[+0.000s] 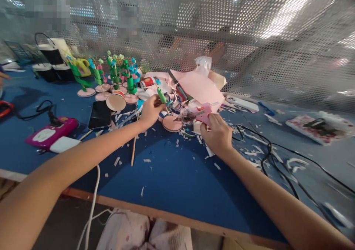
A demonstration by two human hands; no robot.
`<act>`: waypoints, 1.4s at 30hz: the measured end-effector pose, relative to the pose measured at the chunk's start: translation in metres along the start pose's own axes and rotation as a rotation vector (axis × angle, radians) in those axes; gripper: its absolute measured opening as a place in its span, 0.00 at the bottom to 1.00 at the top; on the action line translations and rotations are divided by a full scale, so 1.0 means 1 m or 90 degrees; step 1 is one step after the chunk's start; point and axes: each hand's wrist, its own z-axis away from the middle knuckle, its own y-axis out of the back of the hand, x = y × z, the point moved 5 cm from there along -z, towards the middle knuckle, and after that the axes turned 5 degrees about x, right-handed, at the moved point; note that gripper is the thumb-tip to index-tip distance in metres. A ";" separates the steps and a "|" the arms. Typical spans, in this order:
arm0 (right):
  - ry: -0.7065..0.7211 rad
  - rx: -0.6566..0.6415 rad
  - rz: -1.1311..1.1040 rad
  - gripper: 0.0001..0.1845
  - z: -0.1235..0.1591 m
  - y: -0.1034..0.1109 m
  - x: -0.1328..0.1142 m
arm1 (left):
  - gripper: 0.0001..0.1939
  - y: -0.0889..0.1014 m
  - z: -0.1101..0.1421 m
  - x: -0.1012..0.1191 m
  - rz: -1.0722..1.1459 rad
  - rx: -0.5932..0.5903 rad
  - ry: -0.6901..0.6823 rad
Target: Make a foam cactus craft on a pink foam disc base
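My right hand (217, 133) is wrapped round a pink hot glue gun (203, 114), its grimy nozzle directed left over a round pink disc (172, 124). Between the fingers of my left hand (151, 112) is a small paper tree (161, 95), a thin stick with green paper and a blue tip. The stick's lower end is close to the disc; whether it touches I cannot tell. Left of my left hand, several finished-looking paper trees (130, 83) stand on pink round bases. A paper cup (115, 100) lies on its side in front of them.
A black phone (100, 115) and a magenta power strip (52, 133) lie at left. Pink paper sheets (198, 85) are heaped at the back against a perforated metal screen (249, 39). Black cables (269, 150) run across the right side. White paper scraps litter the blue table (172, 183).
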 end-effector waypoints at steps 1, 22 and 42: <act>-0.005 0.003 0.000 0.12 0.000 0.000 0.001 | 0.08 -0.005 -0.004 0.001 0.000 -0.001 0.004; 0.002 0.083 -0.013 0.14 0.003 -0.001 0.005 | 0.08 -0.016 0.004 0.001 -0.113 -0.021 -0.152; 0.078 0.141 -0.042 0.06 0.003 0.003 0.004 | 0.07 -0.015 0.002 -0.004 -0.135 -0.003 -0.119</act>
